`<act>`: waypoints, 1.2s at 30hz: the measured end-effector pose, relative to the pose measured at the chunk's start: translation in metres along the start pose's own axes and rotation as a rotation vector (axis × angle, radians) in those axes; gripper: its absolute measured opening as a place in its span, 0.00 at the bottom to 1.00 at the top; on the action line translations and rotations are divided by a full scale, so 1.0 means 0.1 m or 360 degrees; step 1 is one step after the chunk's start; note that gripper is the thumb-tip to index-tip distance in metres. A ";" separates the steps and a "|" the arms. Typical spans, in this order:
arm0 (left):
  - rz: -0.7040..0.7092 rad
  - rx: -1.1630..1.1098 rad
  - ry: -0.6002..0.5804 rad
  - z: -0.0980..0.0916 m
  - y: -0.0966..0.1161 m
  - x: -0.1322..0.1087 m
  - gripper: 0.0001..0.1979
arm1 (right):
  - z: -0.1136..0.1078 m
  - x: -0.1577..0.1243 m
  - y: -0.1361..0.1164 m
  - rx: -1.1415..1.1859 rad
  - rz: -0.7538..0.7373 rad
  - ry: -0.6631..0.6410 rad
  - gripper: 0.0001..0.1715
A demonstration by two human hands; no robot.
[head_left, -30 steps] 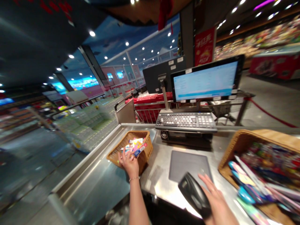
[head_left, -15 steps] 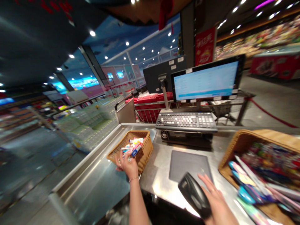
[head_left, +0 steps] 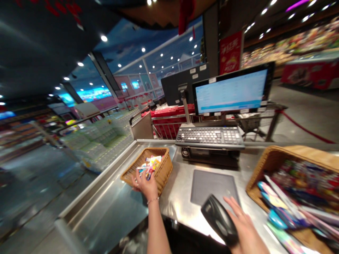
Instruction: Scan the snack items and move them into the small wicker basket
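Note:
A wicker basket [head_left: 166,169] on the steel counter holds several small colourful packs [head_left: 155,161]. My left hand [head_left: 145,185] is at the basket's near side, fingers curled around a small box with a dark blue end [head_left: 149,175]. Most of that box is hidden by the fingers. Low in the view, my right hand [head_left: 245,225] has a black handheld barcode scanner [head_left: 219,219] against its palm, with the fingertips stretched past it. The scanner's head points up and left above the counter. My right thumb is out of sight.
A grey mat [head_left: 214,187] lies on the counter [head_left: 116,211]. Behind it stand a keyboard [head_left: 210,135] and a lit monitor [head_left: 231,91]. To the right, a larger wicker basket [head_left: 258,173] holds packaged goods and toothbrush-like packs [head_left: 280,208]. Shopping carts stand beyond the counter.
My left hand has lowered and turned slightly, bringing the blue-ended box down among the packs. A yellow pack behind it now shows. My right hand and the scanner have stayed put.

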State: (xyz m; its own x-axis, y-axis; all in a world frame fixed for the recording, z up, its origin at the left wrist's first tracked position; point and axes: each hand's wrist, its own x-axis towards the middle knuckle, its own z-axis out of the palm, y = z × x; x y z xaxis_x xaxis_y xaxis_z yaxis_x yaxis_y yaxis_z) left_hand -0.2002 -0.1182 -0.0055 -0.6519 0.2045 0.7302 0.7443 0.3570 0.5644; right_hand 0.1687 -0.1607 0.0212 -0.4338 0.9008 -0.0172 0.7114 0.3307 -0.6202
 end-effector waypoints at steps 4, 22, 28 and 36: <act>0.0026 -0.0008 -0.0038 0.03 0.06 -0.03 0.11 | -0.03 -0.01 -0.01 -0.0028 -0.0031 -0.0006 0.35; 0.0164 -0.0138 -0.0174 0.09 0.37 -0.17 0.11 | -0.06 -0.06 0.04 -0.0076 -0.0018 0.0045 0.35; 0.0153 -0.0145 -0.0257 0.14 0.47 -0.24 0.10 | -0.11 -0.07 -0.01 -0.0059 0.0013 0.0042 0.35; 0.0223 -0.0146 -0.0293 0.21 0.55 -0.33 0.10 | -0.13 -0.09 -0.02 -0.0062 0.0020 0.0047 0.36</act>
State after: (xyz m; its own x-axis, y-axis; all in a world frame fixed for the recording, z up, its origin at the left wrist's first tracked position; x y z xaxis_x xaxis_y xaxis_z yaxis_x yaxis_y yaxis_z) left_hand -0.1411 -0.0864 -0.0065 -0.5507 0.4118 0.7260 0.8338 0.2310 0.5014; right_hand 0.1787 -0.1652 0.0328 -0.4086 0.9127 -0.0013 0.7378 0.3295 -0.5891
